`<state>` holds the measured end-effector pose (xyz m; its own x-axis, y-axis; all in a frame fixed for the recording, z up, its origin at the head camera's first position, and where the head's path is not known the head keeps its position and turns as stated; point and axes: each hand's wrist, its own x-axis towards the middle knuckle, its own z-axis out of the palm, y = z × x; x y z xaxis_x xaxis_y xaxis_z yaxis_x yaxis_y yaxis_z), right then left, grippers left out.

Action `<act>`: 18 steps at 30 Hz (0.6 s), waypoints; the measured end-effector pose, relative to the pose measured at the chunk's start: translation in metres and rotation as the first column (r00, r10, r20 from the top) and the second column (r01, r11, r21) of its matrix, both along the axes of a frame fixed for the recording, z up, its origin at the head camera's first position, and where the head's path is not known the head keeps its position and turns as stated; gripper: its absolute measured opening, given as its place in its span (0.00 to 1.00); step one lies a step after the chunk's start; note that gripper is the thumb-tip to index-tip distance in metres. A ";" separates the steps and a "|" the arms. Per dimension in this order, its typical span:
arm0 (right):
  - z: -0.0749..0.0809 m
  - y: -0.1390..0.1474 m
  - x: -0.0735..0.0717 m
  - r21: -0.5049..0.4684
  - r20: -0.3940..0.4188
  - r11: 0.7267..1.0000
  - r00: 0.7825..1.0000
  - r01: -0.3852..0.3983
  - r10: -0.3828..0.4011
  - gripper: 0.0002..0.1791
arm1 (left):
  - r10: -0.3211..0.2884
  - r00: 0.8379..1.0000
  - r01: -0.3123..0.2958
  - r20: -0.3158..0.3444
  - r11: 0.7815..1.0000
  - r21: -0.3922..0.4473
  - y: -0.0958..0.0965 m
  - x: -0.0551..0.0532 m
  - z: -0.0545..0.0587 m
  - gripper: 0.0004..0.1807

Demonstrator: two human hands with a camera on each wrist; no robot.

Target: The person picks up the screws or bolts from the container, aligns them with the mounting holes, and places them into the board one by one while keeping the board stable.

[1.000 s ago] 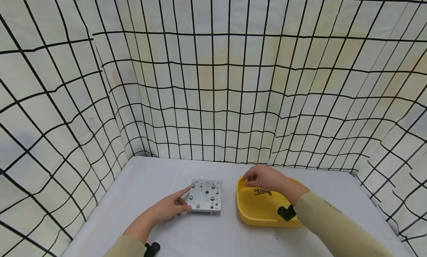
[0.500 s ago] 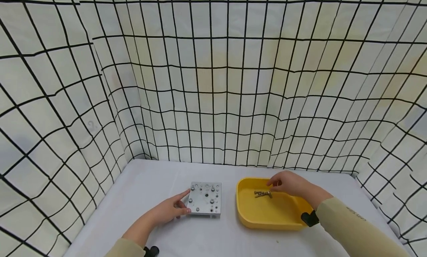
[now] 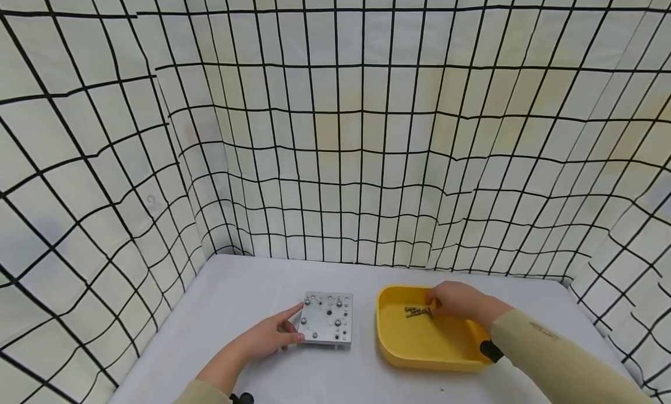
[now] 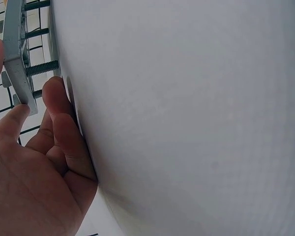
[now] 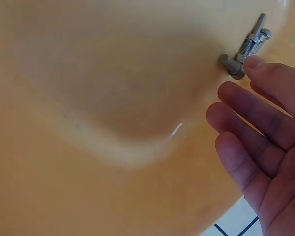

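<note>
A square silver metal plate (image 3: 326, 328) with holes and bolt heads on top rests on the white table, left of the tray. My left hand (image 3: 266, 336) holds the plate's left side, with thumb and forefinger on its edge. Threaded bolt shanks (image 4: 42, 68) stick out beneath the plate in the left wrist view. My right hand (image 3: 461, 302) reaches into the yellow tray (image 3: 414, 357), thumb and fingers loosely bent. Its fingertips are right at a small heap of bolts (image 5: 247, 49), which lie on the tray floor.
White cloth covers the table (image 3: 293, 381). Behind it and at both sides rise pale walls (image 3: 346, 188) with a black grid. A tiny dark speck lies on the table in front of the tray.
My right hand has moved from above the tray's back left, to the right and then down to the bolts. The left hand keeps its hold on the plate. The view has shifted slightly.
</note>
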<state>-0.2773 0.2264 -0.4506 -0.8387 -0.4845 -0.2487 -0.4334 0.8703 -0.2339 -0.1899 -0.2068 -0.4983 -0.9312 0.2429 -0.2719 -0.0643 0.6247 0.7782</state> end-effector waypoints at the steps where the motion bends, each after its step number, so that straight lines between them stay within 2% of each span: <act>1: 0.000 -0.001 0.000 0.002 0.000 1.000 1.000 -0.004 0.004 0.05 | 0.000 1.000 0.000 -0.002 1.000 0.002 0.000 0.000 0.001 0.45; 9: 0.000 -0.002 -0.002 0.008 0.025 1.000 0.999 -0.021 0.021 0.06 | -0.012 1.000 0.012 -0.008 1.000 0.015 0.001 0.000 0.002 0.45; 18: -0.001 -0.005 -0.002 0.006 0.021 0.998 0.998 -0.057 0.057 0.06 | -0.009 1.000 0.009 -0.015 1.000 -0.010 -0.002 -0.001 0.000 0.46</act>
